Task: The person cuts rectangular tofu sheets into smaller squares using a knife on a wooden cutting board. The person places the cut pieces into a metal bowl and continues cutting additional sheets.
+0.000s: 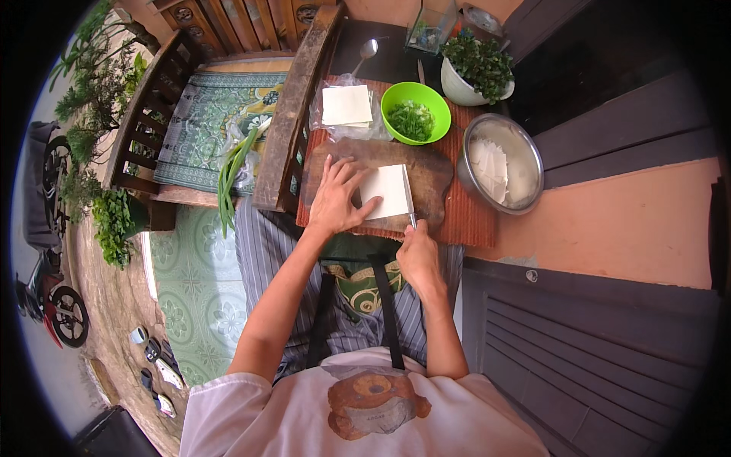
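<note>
A square stack of thin white sheets [384, 191], perhaps wrappers, lies on a worn wooden cutting board [440, 165]. My left hand [338, 197] rests on the board with fingers spread, its thumb and fingertips on the stack's left part. In my right hand [421, 257] is a knife [410, 203], its narrow blade along the stack's right edge. Behind the board, more square white sheets [346, 105] lie on clear plastic beside a lime-green bowl [442, 120] of chopped green leaves. To the right stands a metal bowl [531, 134] with white strips or sheets in it.
An orange-red ribbed mat [477, 223] lies under the board. Farther back are a spoon [369, 48], a glass container [431, 28] and a potted plant [478, 65]. On the left, green onions [231, 171] lie on the cloth-covered wooden bench [274, 165]. A wall borders the right side.
</note>
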A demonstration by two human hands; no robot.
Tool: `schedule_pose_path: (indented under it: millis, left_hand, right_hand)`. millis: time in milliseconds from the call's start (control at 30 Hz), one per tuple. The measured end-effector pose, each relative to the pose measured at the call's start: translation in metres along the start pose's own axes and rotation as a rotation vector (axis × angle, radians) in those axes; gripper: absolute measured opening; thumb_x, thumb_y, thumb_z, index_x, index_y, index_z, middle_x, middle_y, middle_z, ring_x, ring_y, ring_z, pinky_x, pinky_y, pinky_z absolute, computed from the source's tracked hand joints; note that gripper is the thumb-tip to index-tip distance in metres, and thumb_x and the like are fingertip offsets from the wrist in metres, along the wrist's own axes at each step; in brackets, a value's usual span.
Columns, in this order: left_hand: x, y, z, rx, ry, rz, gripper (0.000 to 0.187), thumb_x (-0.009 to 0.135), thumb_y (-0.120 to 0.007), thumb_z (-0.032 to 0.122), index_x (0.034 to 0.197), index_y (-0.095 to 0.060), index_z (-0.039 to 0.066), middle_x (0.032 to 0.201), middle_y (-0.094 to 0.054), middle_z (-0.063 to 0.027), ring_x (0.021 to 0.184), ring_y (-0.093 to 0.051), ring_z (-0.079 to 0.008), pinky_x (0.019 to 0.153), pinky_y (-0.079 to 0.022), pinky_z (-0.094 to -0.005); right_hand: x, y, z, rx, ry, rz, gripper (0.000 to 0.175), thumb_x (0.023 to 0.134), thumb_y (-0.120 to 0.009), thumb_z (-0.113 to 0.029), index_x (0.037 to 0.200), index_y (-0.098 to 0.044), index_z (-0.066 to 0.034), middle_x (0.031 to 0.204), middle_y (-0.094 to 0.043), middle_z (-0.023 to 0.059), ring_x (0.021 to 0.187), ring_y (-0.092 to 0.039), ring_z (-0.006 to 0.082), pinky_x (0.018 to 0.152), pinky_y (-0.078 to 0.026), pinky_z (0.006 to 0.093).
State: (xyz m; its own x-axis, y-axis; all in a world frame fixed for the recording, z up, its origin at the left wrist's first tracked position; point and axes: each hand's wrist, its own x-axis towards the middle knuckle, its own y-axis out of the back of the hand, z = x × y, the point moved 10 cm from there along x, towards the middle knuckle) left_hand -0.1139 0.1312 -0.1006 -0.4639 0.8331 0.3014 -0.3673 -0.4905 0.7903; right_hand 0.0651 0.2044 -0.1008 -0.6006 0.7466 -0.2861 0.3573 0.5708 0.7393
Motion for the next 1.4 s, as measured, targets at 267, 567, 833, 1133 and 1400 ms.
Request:
schedule_pose_path:
  millis: [267,567,833,1133,1400]
  left_hand:
    - [0.002,-0.001,0.006,-0.013,-0.055,-0.011,0.056,0.093,-0.066,0.045,0.14,-0.063,0.014,0.141,-0.06,-0.0074,0.143,-0.041,-0.0345,0.129,-0.013,-0.0561]
    - [0.003,-0.002,0.004,-0.01,-0.047,-0.02,0.058,0.092,-0.066,0.044,0.142,-0.062,0.016,0.144,-0.059,-0.0049,0.144,-0.041,-0.034,0.129,-0.012,-0.0561]
    - [0.003,-0.003,0.004,-0.004,-0.042,-0.013,0.057,0.091,-0.067,0.045,0.139,-0.063,0.014,0.143,-0.059,-0.0054,0.143,-0.041,-0.0336,0.129,-0.012,-0.0556]
    - [0.003,-0.006,0.003,0.0,-0.03,-0.038,0.058,0.092,-0.067,0.044,0.144,-0.061,0.019,0.145,-0.059,-0.0035,0.144,-0.042,-0.0328,0.129,-0.012,-0.0565]
    - [0.003,-0.003,0.004,-0.006,-0.036,-0.017,0.058,0.09,-0.068,0.044,0.139,-0.064,0.014,0.142,-0.06,-0.0053,0.143,-0.042,-0.0324,0.13,-0.012,-0.0554]
  right_hand:
    - [0.004,-0.017,-0.017,-0.07,0.005,-0.061,0.022,0.106,-0.046,-0.016,0.11,-0.053,0.0056,0.094,-0.068,0.0348,0.092,-0.066,0.0537,0.082,-0.051,0.0602]
    - [0.011,-0.016,-0.027,-0.136,0.037,-0.054,0.027,0.107,-0.045,-0.016,0.114,-0.054,0.0081,0.093,-0.069,0.0343,0.092,-0.067,0.0525,0.082,-0.053,0.0592]
    - [0.01,-0.013,-0.032,-0.166,0.061,-0.006,0.028,0.107,-0.045,-0.019,0.109,-0.054,0.0076,0.086,-0.069,0.0348,0.087,-0.067,0.0544,0.078,-0.052,0.0615]
    - [0.012,-0.015,-0.033,-0.209,0.011,-0.064,0.036,0.108,-0.041,-0.022,0.111,-0.056,0.0105,0.087,-0.068,0.038,0.089,-0.068,0.055,0.082,-0.054,0.0601]
    - [0.017,-0.015,-0.033,-0.2,0.031,-0.078,0.037,0.108,-0.042,-0.021,0.107,-0.058,0.0127,0.087,-0.067,0.0394,0.091,-0.068,0.055,0.084,-0.055,0.0587]
